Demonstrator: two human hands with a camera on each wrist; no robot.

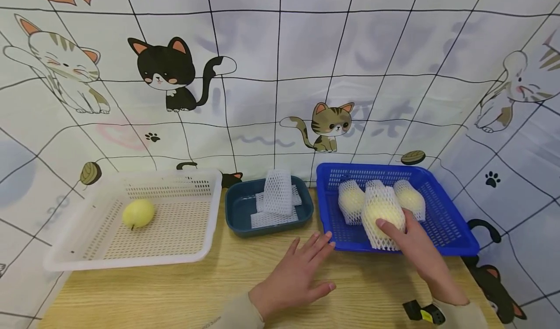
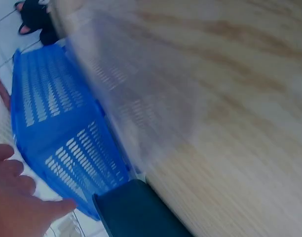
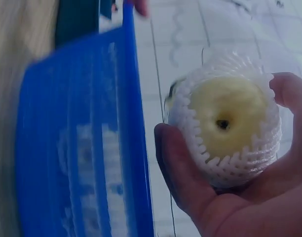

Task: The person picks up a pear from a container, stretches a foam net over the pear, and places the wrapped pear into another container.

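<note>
My right hand (image 1: 422, 256) holds a pale yellow pear (image 3: 230, 111) in a white foam net (image 1: 382, 239), over the front of the blue basket (image 1: 455, 239). Thumb and fingers curl round the netted fruit, and its dark blossom end shows in the right wrist view. Behind it in the basket are more netted pears (image 1: 410, 202). My left hand (image 1: 297, 273) is spread flat above the table, fingertips right at the basket's front left corner, holding nothing.
A white basket (image 1: 144, 262) at the left has one bare yellow-green pear (image 1: 138, 214) in it. Between the baskets stands a dark teal tray (image 1: 238, 224) with several white foam nets (image 1: 278, 193). A patterned cloth wall (image 1: 253, 100) rises behind the wooden table (image 1: 175, 295).
</note>
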